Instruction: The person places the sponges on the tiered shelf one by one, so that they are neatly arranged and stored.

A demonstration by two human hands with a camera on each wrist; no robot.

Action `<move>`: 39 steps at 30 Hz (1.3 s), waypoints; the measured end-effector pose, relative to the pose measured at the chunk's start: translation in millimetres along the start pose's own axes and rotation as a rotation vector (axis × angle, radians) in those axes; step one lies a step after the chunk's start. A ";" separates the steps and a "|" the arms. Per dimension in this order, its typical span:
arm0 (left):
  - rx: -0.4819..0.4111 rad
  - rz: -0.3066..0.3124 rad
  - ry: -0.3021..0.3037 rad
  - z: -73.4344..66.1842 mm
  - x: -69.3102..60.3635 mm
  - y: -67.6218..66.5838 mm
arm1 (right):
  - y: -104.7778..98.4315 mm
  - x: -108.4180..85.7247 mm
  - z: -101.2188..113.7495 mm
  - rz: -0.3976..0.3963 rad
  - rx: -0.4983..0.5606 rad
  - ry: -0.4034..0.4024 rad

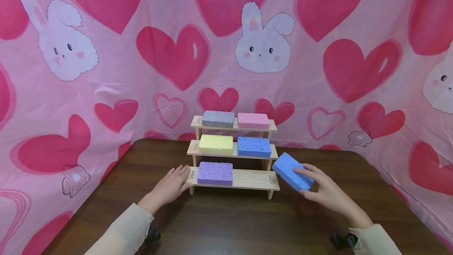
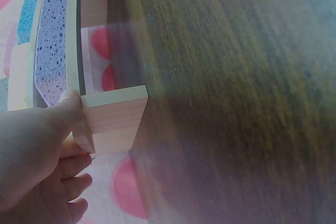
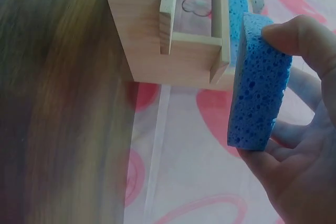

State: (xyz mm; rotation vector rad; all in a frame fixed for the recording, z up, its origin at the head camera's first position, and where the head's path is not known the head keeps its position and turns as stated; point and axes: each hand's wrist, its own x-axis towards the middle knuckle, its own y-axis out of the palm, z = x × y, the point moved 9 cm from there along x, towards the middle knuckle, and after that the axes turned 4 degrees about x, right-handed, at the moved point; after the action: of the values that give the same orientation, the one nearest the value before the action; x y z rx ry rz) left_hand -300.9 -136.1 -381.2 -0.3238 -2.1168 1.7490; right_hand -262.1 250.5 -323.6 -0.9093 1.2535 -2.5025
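My right hand (image 1: pixel 327 190) holds a light blue sponge (image 1: pixel 293 171) by its edges, tilted, just off the right end of a three-step wooden shelf (image 1: pixel 253 184). In the right wrist view, the thumb lies on one end of the blue sponge (image 3: pixel 260 85) and fingers curl round its other side. My left hand (image 1: pixel 169 187) grips the left end of the bottom step, its thumb on the board's edge (image 2: pixel 73 72) in the left wrist view. A purple sponge (image 1: pixel 215 173) lies on that step's left half, beside the left hand.
On the middle step lie a yellow sponge (image 1: pixel 216 145) and a darker blue sponge (image 1: pixel 254 147). The top step bears a grey-blue sponge (image 1: pixel 218 119) and a pink sponge (image 1: pixel 253 121). The shelf stands on a dark wooden table (image 1: pixel 226 223); a pink heart-patterned cloth (image 1: pixel 219 70) hangs behind.
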 end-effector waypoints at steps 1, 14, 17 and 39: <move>0.006 -0.004 0.005 -0.5 0.0 -0.2 | 1.5 1.0 0.4 0.011 0.017 0.007; 0.008 -0.018 0.020 -1.2 0.1 -0.8 | 14.7 14.0 14.1 0.069 0.085 -0.016; 0.011 -0.017 0.018 -0.2 0.0 -0.1 | 19.6 16.9 15.9 0.097 0.099 -0.013; -0.001 0.004 -0.001 -1.3 -1.0 -1.3 | 59.1 32.6 27.8 0.289 0.176 -0.007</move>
State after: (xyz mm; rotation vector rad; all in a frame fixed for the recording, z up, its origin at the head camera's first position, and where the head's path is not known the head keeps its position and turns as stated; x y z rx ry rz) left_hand -299.4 -135.6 -379.8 -0.3273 -2.1190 1.7504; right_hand -276.6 181.5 -342.8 -0.6440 1.0564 -2.3325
